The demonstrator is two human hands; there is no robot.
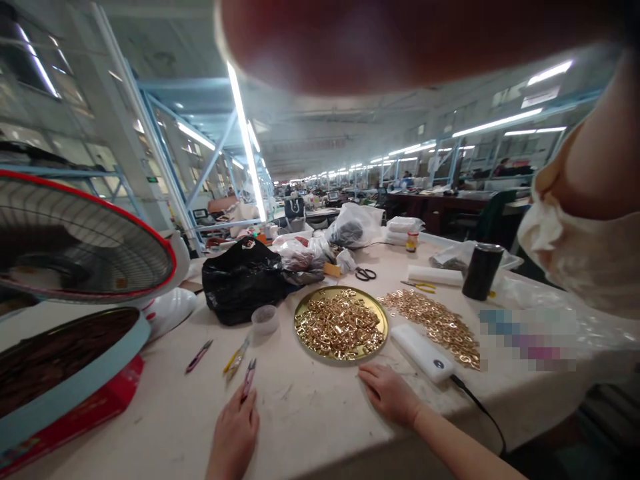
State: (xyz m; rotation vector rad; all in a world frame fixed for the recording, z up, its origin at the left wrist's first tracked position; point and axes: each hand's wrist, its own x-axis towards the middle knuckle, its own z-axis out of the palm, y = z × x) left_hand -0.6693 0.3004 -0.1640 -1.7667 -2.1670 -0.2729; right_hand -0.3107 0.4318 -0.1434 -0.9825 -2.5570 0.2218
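Across the worktop [305, 420], left hand [234, 427] is gripping pink snips [249, 379], right hand [389, 393] is resting near tray [383, 315] rim, fingers' hold unclear, space lying between.

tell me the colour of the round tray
The round tray is gold, shown in the head view.

Red-rimmed fan [90, 240], black bag [245, 283], dark cylinder [481, 273]

Pink-handled thread snips [249, 380] sit in the left hand [234, 427] — narrow blades pointing away from the person. A round, shallow gold-coloured tray [383, 327] lies flat on the counter [310, 420], its middle heaped with small, shiny gold-coloured metal fittings [340, 323].
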